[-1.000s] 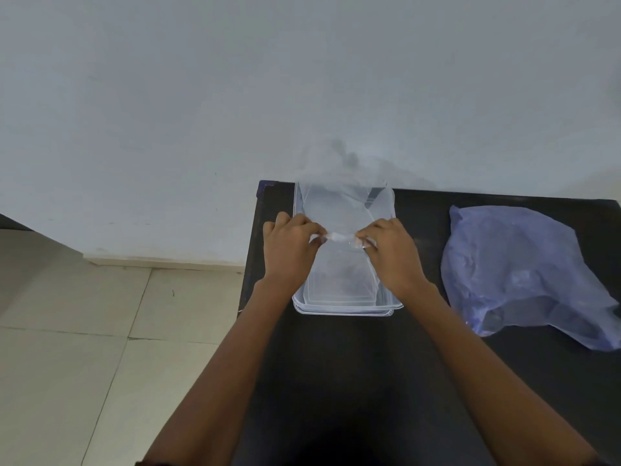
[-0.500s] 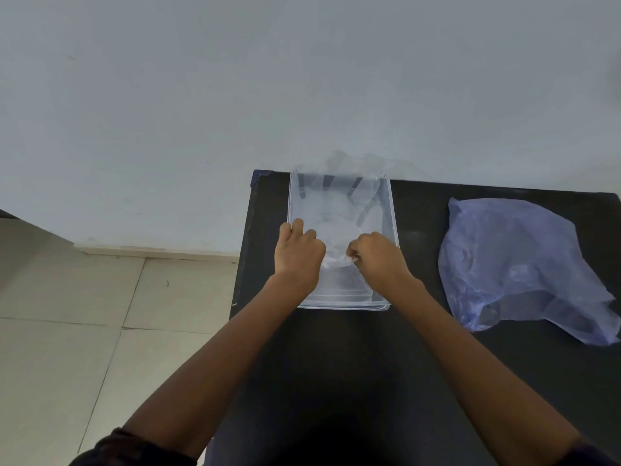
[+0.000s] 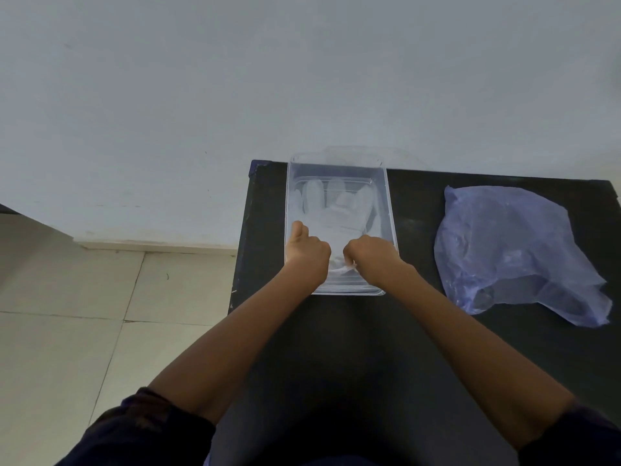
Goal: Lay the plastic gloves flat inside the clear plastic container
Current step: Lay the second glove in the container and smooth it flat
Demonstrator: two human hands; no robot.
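A clear plastic container (image 3: 389,210) stands at the far left of the black table. Inside it a thin see-through plastic glove (image 3: 332,210) lies spread out, its fingers pointing to the far wall. My left hand (image 3: 307,252) and my right hand (image 3: 371,255) are both down in the container's near half. Each is closed on the glove's cuff edge, which bunches white between them. The cuff itself is mostly hidden by my hands.
A crumpled blue-violet plastic bag (image 3: 514,250) lies on the black table (image 3: 420,331) to the right of the container. The table's left edge drops to a tiled floor (image 3: 84,314). A pale wall rises right behind the table.
Both hands have come down and toward me with the glove, from above the container into it. The glove, earlier hanging and waving above the far rim, now lies spread on the bottom.
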